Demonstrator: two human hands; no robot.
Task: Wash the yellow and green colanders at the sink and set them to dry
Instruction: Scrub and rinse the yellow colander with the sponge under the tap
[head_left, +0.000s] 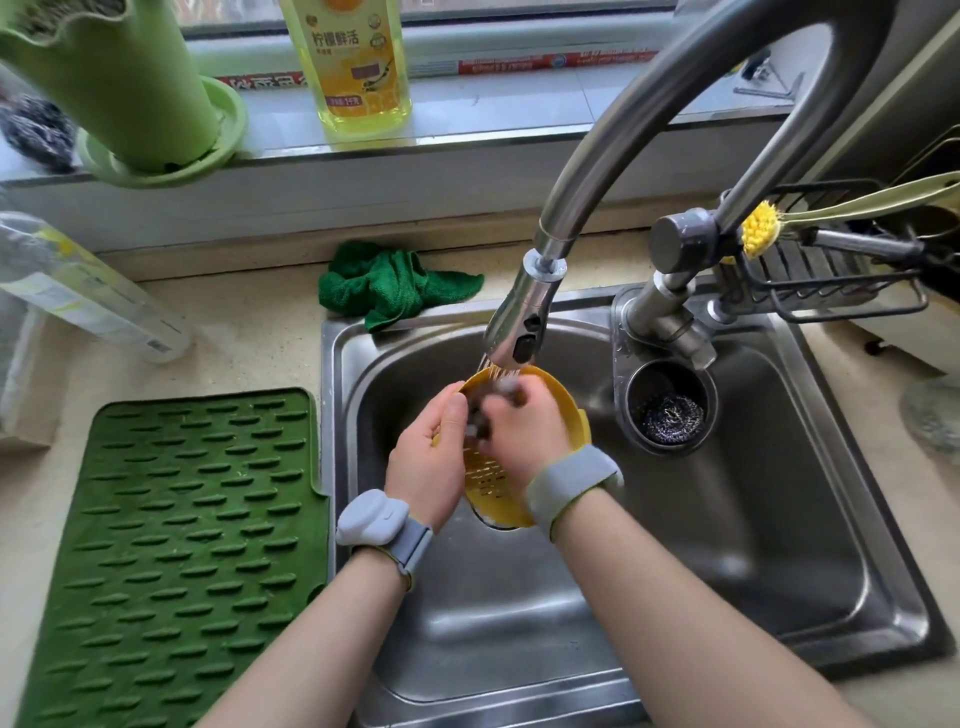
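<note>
Yellow colander (498, 480), gripped by left hand (428, 457), right hand (519, 426) scrubbing, over steel sink (727, 545) beside green mat (176, 545).

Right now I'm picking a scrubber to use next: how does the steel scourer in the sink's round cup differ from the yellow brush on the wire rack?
The steel scourer is a silvery ball of tangled wire with no handle; the yellow brush has short yellow bristles on a long pale green handle. The scourer sits down inside the round cup in the sink; the brush lies across the wire rack behind the faucet, head pointing left. Neither hand is touching either one.
</note>
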